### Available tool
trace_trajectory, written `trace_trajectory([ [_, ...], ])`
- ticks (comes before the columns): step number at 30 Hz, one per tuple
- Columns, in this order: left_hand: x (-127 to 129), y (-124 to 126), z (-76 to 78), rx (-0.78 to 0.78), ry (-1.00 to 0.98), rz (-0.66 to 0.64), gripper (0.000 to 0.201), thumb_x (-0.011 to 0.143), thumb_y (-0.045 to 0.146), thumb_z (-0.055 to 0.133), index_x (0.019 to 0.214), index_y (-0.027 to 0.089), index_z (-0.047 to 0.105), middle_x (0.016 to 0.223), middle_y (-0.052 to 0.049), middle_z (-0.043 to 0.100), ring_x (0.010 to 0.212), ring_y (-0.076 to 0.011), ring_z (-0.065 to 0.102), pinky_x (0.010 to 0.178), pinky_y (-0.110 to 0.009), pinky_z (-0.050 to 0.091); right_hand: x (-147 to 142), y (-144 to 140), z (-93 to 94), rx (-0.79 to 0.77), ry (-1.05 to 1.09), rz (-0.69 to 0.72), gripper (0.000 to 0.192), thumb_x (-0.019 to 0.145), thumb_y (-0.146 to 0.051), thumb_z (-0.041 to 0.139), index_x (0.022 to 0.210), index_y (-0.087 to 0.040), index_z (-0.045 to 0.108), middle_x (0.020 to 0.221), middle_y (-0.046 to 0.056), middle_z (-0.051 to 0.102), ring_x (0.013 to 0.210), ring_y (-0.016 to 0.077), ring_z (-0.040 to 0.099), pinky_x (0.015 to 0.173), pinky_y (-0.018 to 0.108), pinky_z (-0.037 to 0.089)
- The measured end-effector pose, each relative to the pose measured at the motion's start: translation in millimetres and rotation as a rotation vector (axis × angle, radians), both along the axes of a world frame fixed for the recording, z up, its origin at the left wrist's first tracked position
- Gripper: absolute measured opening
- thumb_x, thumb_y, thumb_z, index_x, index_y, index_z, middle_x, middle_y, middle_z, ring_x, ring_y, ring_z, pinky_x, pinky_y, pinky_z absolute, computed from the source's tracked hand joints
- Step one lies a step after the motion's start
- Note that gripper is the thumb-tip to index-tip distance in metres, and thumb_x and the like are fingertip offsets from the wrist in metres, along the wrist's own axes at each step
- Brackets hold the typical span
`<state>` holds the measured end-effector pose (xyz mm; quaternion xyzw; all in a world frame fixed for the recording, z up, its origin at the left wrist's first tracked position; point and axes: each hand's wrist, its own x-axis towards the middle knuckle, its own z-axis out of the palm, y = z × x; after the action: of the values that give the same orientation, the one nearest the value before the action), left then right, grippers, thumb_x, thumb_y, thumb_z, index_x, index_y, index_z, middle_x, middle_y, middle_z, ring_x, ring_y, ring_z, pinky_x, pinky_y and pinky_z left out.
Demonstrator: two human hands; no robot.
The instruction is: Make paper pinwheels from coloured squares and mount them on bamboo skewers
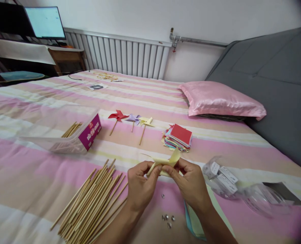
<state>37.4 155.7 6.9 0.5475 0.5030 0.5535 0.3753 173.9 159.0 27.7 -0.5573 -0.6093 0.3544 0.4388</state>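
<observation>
Striped bed [38,176] | left hand [140,184], right hand [191,184] grips pinching yellow paper [167,162] | fold centre hidden

A striped bed [38,101] fronts a white radiator [120,54], grey sofa [280,84] beside.

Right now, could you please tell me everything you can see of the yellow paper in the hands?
The yellow paper is pale, thin and matte, folded into curved, pointed flaps like a pinwheel head. It is held above the striped bedsheet, not resting on it. The left hand pinches its left side and the right hand its right, fingertips meeting at the middle. One flap sticks up to the right.
</observation>
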Motion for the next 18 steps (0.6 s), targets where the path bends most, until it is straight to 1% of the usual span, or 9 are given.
trace_trajectory([
  [5,0.2,0.2,1.5,-0.006,-0.027,-0.020,0.018,0.076,0.030,0.064,0.071,0.014,0.071,0.061,-0.002,0.065,0.058,-0.0131,0.054,0.056,-0.022,0.042,0.6,0.7,-2.0,-0.010,0.045,0.009,0.028,0.076,-0.041,0.062,0.064,-0.017,0.059,0.062,0.000,0.055,0.066,0.0163,0.053,0.063,0.027,0.041],
  [9,0.9,1.4,2.0,-0.052,-0.083,-0.038,0.018,0.075,0.030,0.065,0.072,0.013,0.070,0.063,-0.002,0.066,0.059,-0.0125,0.054,0.057,-0.022,0.042,0.8,0.5,-2.7,-0.017,0.075,0.011,0.027,0.076,-0.041,0.063,0.064,-0.017,0.059,0.059,-0.001,0.051,0.067,0.0171,0.054,0.064,0.028,0.043],
  [13,2.5,1.8,2.8,-0.111,-0.180,-0.030,0.018,0.072,0.030,0.068,0.070,0.012,0.068,0.059,-0.001,0.063,0.055,-0.0106,0.052,0.054,-0.020,0.042,1.0,0.8,-3.1,-0.012,0.099,0.009,0.026,0.075,-0.041,0.063,0.068,-0.016,0.062,0.060,0.000,0.053,0.067,0.0175,0.054,0.064,0.029,0.043],
  [18,4.5,1.6,3.8,-0.115,-0.249,-0.040,0.016,0.071,0.027,0.069,0.070,0.011,0.066,0.060,-0.001,0.062,0.056,-0.0101,0.052,0.054,-0.020,0.042,1.4,2.1,-4.3,-0.028,0.148,0.024,0.025,0.075,-0.041,0.064,0.069,-0.016,0.064,0.061,0.000,0.057,0.068,0.0177,0.056,0.064,0.028,0.044],
])
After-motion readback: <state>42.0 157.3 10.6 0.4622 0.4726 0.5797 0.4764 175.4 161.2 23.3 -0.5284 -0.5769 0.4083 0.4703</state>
